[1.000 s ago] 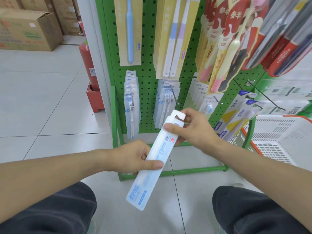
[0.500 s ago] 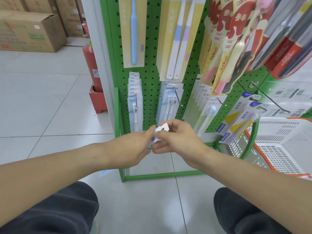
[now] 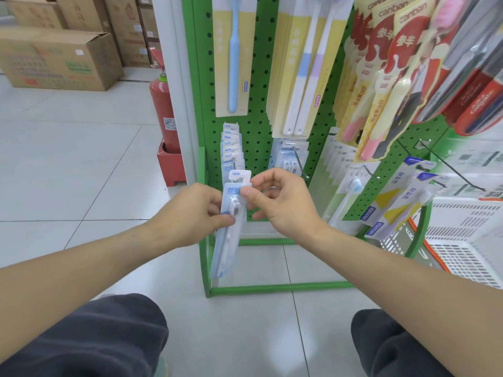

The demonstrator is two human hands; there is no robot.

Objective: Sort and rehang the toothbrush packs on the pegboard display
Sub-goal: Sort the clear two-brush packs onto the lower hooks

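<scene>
A pale blue toothbrush pack (image 3: 231, 227) with a white "NEW" hang tab stands upright in front of the green pegboard (image 3: 258, 77). My left hand (image 3: 196, 213) grips its left edge below the tab. My right hand (image 3: 277, 202) pinches its upper right corner between thumb and forefinger. The tab is level with the front of a row of matching blue packs (image 3: 231, 148) hanging on the lower-left peg. I cannot tell whether the tab is on the peg.
Yellow packs (image 3: 299, 77) and red packs (image 3: 386, 63) hang higher up. More blue packs (image 3: 292, 156) hang on a middle peg, with bare hooks (image 3: 449, 167) to the right. A white basket (image 3: 468, 240) stands right, a red fire extinguisher (image 3: 163, 104) and cardboard boxes (image 3: 60, 61) left.
The pack was tilted low in both hands; it has been raised, turned upright and brought to the lower-left row of blue packs. Both hands moved up and towards the board.
</scene>
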